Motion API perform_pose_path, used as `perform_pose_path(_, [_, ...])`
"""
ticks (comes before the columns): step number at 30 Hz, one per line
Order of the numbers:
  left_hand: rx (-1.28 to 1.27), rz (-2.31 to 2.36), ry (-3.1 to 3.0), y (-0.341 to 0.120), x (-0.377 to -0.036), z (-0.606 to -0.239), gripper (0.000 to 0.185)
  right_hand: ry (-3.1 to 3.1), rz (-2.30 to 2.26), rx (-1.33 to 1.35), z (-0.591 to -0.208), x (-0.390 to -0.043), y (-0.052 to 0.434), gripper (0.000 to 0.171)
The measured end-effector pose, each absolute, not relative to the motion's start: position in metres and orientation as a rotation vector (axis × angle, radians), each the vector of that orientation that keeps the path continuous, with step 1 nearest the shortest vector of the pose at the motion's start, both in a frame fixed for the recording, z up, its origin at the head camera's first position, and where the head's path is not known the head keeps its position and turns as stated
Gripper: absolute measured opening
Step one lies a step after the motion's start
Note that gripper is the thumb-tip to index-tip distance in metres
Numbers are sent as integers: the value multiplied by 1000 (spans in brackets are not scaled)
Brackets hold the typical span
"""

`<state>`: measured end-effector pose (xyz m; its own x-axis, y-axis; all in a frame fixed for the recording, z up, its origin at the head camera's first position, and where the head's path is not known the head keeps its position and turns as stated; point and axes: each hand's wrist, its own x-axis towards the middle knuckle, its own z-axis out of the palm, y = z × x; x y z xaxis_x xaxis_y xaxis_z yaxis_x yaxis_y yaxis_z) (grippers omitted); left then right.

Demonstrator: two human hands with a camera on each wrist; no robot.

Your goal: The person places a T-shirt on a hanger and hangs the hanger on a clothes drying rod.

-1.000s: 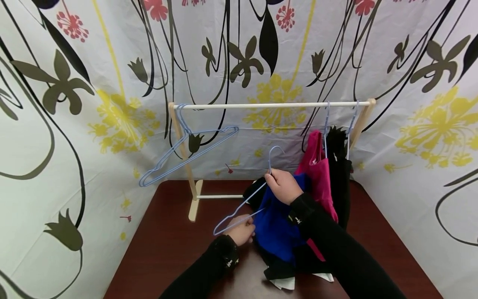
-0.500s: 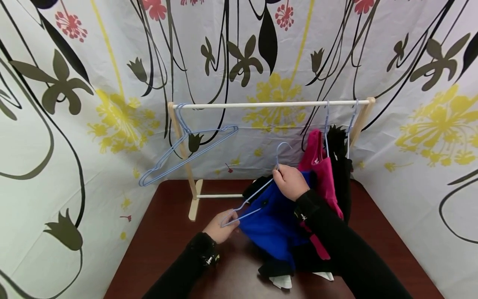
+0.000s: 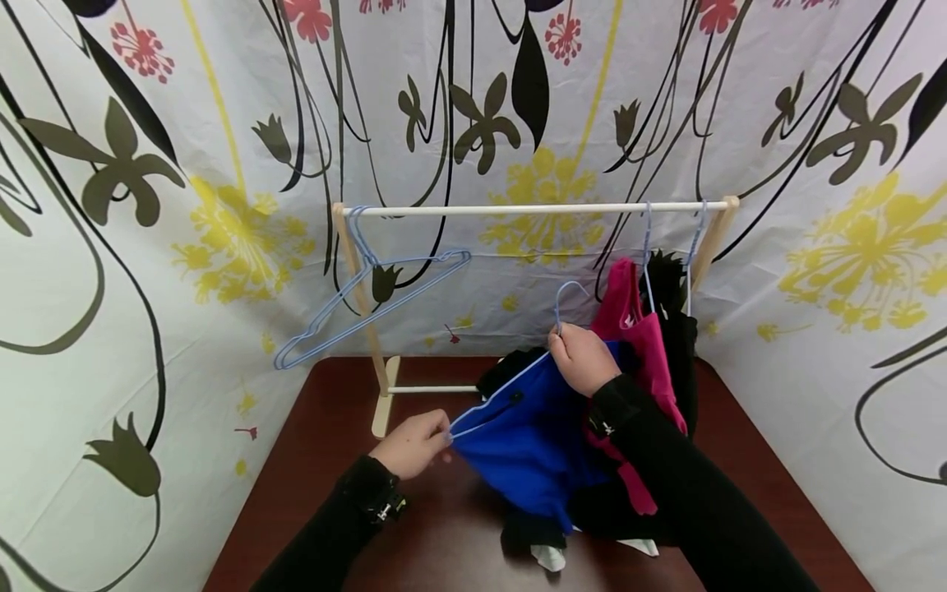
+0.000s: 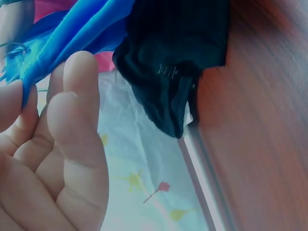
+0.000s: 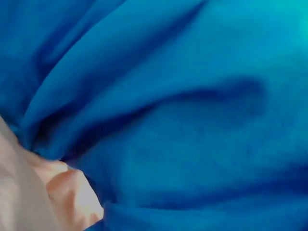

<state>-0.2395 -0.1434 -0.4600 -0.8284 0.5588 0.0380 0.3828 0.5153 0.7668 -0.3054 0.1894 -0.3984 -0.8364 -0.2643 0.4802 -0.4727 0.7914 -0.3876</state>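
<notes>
A blue garment [image 3: 518, 460] hangs between both hands, draped on a light-blue wire hanger [image 3: 510, 382]. My left hand [image 3: 416, 442] pinches the garment's edge at the hanger's left end; in the left wrist view the thumb and index finger nip the blue cloth [image 4: 77, 33] while the other fingers stay loosely bent. Just under the hook, my right hand [image 3: 583, 358] grips the hanger's neck together with blue cloth. Blue fabric [image 5: 192, 134] fills most of the right wrist view, hiding the hanger there. A small dark round spot shows near the garment's upper edge.
A wooden rack [image 3: 533, 210] stands on the dark red table [image 3: 296, 510]. Bare blue hangers [image 3: 370, 271] hang at its left end; a pink garment [image 3: 651, 353] and a black garment [image 3: 676, 345] hang at its right. More black clothing [image 3: 536, 530] lies beneath the blue one.
My left hand has moved left and up from beneath the hanger, drawing the blue cloth out to the hanger's left end. My right hand has shifted slightly right with the hanger.
</notes>
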Motion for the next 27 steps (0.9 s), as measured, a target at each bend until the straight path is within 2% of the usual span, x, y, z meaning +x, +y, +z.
perform_pose_path(12, [857, 998, 2653, -154, -231, -441, 15, -2645, 666, 540, -401, -307, 193, 28])
perform_pose_path(27, [759, 1222, 2616, -133, -229, -428, 16, -2582, 680, 584, -407, -301, 188, 25])
